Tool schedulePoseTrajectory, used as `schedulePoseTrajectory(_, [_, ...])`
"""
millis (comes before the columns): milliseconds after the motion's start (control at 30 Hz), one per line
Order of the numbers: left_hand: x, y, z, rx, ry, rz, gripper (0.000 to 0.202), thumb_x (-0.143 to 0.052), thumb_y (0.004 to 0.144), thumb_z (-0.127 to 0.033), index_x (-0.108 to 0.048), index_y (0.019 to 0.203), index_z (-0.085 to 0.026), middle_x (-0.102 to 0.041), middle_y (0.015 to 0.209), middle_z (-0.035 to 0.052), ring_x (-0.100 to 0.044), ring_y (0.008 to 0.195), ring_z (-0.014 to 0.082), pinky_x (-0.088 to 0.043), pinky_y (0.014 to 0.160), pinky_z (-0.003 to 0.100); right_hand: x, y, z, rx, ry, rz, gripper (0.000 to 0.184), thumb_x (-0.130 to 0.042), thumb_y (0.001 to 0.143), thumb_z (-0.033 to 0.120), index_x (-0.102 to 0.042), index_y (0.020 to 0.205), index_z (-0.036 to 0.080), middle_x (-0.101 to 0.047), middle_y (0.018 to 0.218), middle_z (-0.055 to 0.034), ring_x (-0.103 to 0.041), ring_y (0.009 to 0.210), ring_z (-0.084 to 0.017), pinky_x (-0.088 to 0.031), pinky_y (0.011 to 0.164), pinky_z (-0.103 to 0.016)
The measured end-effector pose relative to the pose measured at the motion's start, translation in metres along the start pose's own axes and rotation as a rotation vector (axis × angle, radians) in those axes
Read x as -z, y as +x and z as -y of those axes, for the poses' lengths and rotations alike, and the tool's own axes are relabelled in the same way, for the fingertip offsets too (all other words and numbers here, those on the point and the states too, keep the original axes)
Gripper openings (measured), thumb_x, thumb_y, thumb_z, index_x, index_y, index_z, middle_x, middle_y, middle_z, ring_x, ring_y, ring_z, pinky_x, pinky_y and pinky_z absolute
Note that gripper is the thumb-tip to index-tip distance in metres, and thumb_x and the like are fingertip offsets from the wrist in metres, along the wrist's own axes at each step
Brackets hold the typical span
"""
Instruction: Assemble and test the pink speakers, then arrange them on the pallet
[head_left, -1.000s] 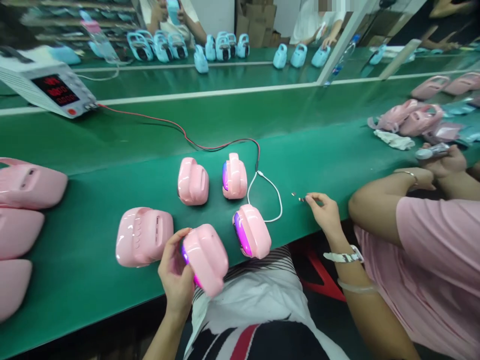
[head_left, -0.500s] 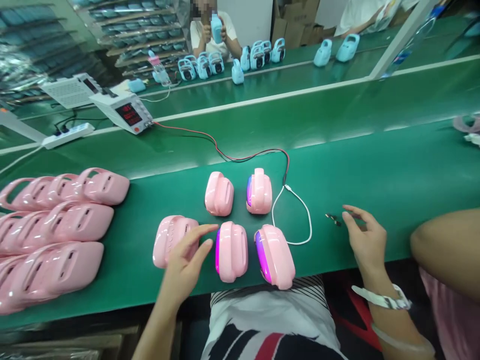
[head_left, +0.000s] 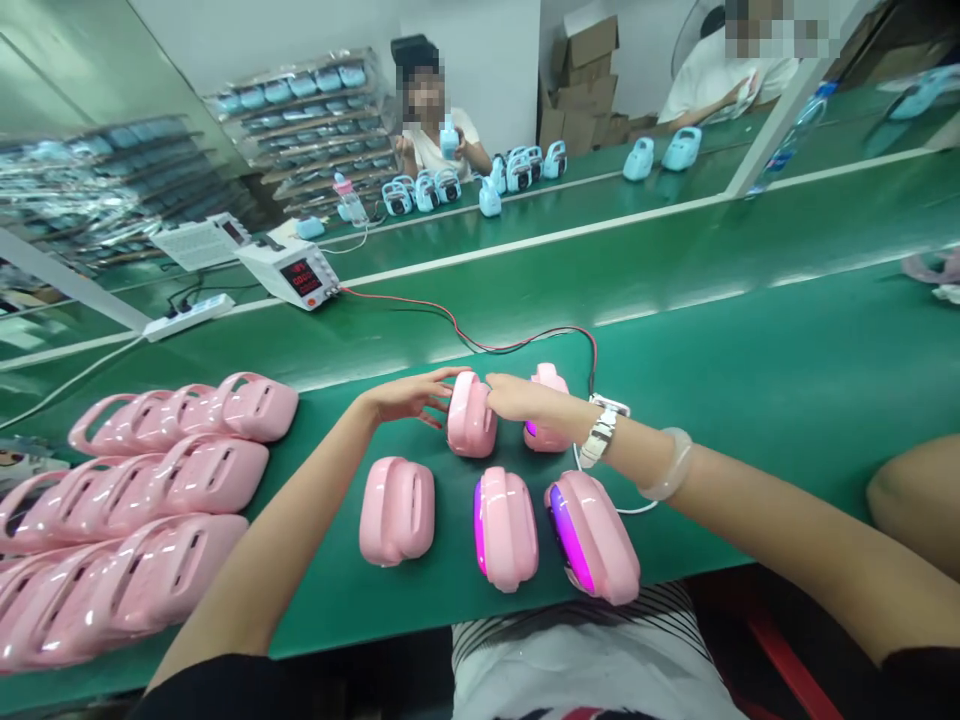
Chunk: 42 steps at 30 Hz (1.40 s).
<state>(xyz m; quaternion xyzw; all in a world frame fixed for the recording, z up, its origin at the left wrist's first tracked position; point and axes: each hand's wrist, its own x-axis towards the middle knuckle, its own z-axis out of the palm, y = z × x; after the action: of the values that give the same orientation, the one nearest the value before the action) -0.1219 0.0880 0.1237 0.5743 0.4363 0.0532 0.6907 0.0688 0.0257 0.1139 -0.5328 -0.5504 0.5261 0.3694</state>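
left hand (head_left: 409, 395) and right hand (head_left: 525, 398) meet at the back-left pink unit (head_left: 471, 428)

my left hand is spread open and holds nothing. its fingers are long and flat, and the tips reach the left flank of the back-left pink unit; i can't tell if they touch it or stop just short. my right hand comes in from the other side, fingers stretched and loose, tips resting on the unit's top edge. i see no grip around anything. the palm lies over the back-right pink unit (head_left: 553, 382), whose purple glow shows under my wrist. a white wristwatch (head_left: 604, 432) and a pale bangle (head_left: 666, 468) sit on that arm.

the unit stands on the green bench (head_left: 750, 400), in the far row, just beside its lit neighbour. nearer to me stand three more: an unlit front unit (head_left: 397, 510), a middle front unit (head_left: 510, 525) glowing purple on its left side, and a right front unit (head_left: 596, 535) lit the same, at the bench edge.

a red and black lead (head_left: 465, 335) runs back to a power supply (head_left: 289, 270) with a red display. a white cable (head_left: 637, 508) shows beside my right forearm. to my left, pink shells (head_left: 172, 470) with handles lie in rows. a co-worker's bare arm (head_left: 915, 490) shows at the right edge.
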Motion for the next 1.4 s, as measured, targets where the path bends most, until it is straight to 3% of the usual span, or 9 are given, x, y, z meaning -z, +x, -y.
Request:
schedulePoseTrajectory(100, [0.001, 0.003, 0.014, -0.067, 0.039, -0.01, 0.065, -0.074, 0.064, -0.028, -0.056, 0.127, -0.028, -0.065, 0.11, 0.0078, -0.063, 0.091, 0.0243, -0.053, 0.062, 0.029, -0.004, 0.003, 0.004, -0.166, -0.047, 0.031, 0.015, -0.061, 0.063, 0.007, -0.064, 0.077, 0.014, -0.066, 0.08, -0.008, -0.061, 0.09, -0.029, -0.048, 0.076, -0.039])
schedulePoseTrajectory(267, [0.004, 0.017, 0.045, -0.244, -0.021, -0.09, 0.053, -0.073, 0.066, -0.032, -0.06, 0.117, -0.025, -0.066, 0.104, 0.005, -0.062, 0.086, 0.0224, -0.05, 0.064, 0.028, -0.005, -0.001, 0.003, -0.315, -0.051, 0.0, 0.031, -0.058, 0.065, 0.011, -0.062, 0.094, 0.018, -0.065, 0.101, -0.0091, -0.058, 0.101, -0.029, -0.047, 0.077, -0.039])
schedulePoseTrajectory(433, [0.008, 0.028, 0.078, -0.484, -0.113, -0.292, 0.049, -0.076, 0.061, -0.039, -0.063, 0.104, -0.019, -0.065, 0.108, 0.0087, -0.059, 0.1, 0.0276, -0.048, 0.083, 0.035, -0.017, -0.002, -0.003, -0.276, -0.045, -0.018, 0.046, -0.061, 0.063, 0.008, -0.059, 0.107, 0.02, -0.063, 0.109, -0.0076, -0.055, 0.107, -0.026, -0.044, 0.085, -0.036])
schedulePoseTrajectory(600, [0.01, 0.031, 0.098, -0.54, -0.157, -0.307, 0.059, -0.078, 0.06, -0.039, -0.058, 0.111, -0.019, -0.061, 0.119, 0.0111, -0.053, 0.114, 0.0311, -0.043, 0.095, 0.038, -0.03, -0.003, 0.001, -0.218, -0.058, -0.047, 0.043, -0.062, 0.067, 0.009, -0.053, 0.109, 0.015, -0.058, 0.118, -0.01, -0.053, 0.109, -0.023, -0.043, 0.086, -0.031])
schedulePoseTrajectory(800, [0.011, 0.031, 0.101, -0.648, -0.154, -0.25, 0.049, -0.074, 0.065, -0.036, -0.059, 0.109, -0.02, -0.057, 0.123, 0.0086, -0.053, 0.111, 0.0282, -0.043, 0.091, 0.033, -0.029, -0.003, 0.007, -0.234, -0.105, -0.023, 0.039, -0.067, 0.07, 0.013, -0.056, 0.107, 0.017, -0.059, 0.117, -0.0073, -0.056, 0.1, -0.02, -0.043, 0.067, -0.026])
schedulePoseTrajectory(1167, [0.004, 0.03, 0.091, -0.594, -0.271, -0.188, 0.056, -0.079, 0.054, -0.03, -0.058, 0.104, -0.018, -0.062, 0.096, 0.0024, -0.056, 0.087, 0.0192, -0.043, 0.072, 0.025, -0.03, 0.013, 0.017, -0.389, -0.482, 0.009, 0.046, -0.071, 0.07, 0.014, -0.052, 0.111, 0.016, -0.059, 0.117, -0.0066, -0.056, 0.077, -0.013, -0.037, 0.046, -0.018])
schedulePoseTrajectory(1300, [0.002, 0.027, 0.089, -0.591, -0.261, -0.213, 0.05, -0.078, 0.054, -0.031, -0.056, 0.097, -0.018, -0.059, 0.087, -0.0005, -0.054, 0.079, 0.0155, -0.04, 0.065, 0.022, -0.027, 0.017, 0.023, -0.372, -0.547, 0.046, 0.048, -0.07, 0.07, 0.014, -0.052, 0.114, 0.015, -0.061, 0.115, -0.0081, -0.057, 0.074, -0.013, -0.038, 0.044, -0.017])
schedulePoseTrajectory(1400, [0.0, 0.026, 0.088, -0.605, -0.247, -0.24, 0.045, -0.077, 0.055, -0.032, -0.053, 0.091, -0.018, -0.058, 0.085, -0.0015, -0.052, 0.076, 0.0141, -0.04, 0.063, 0.021, -0.018, 0.021, 0.03, -0.319, -0.618, 0.134, 0.035, -0.068, 0.072, 0.018, -0.06, 0.106, 0.016, -0.066, 0.101, -0.0037, -0.056, 0.069, -0.011, -0.038, 0.046, -0.016])
